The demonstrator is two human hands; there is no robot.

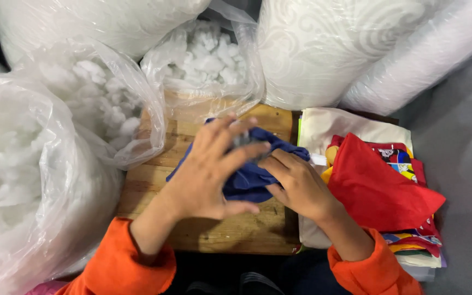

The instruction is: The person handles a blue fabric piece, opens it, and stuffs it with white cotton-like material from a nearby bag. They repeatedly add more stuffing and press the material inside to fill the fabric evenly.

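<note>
Head view: blue cloth (249, 180) bunched between left hand (208, 172) and right hand (297, 184).

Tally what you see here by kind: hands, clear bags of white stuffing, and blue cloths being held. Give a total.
Hands: 2, the left hand and right hand
Clear bags of white stuffing: 3
Blue cloth: 1, held in both hands
Total: 6

I see a dark blue fabric piece (249, 177), soft and crumpled into loose folds, lying on the wooden board (230, 226) in front of me. One edge trails off to the right in a wrinkled flap, and its middle is bunched up.
</note>
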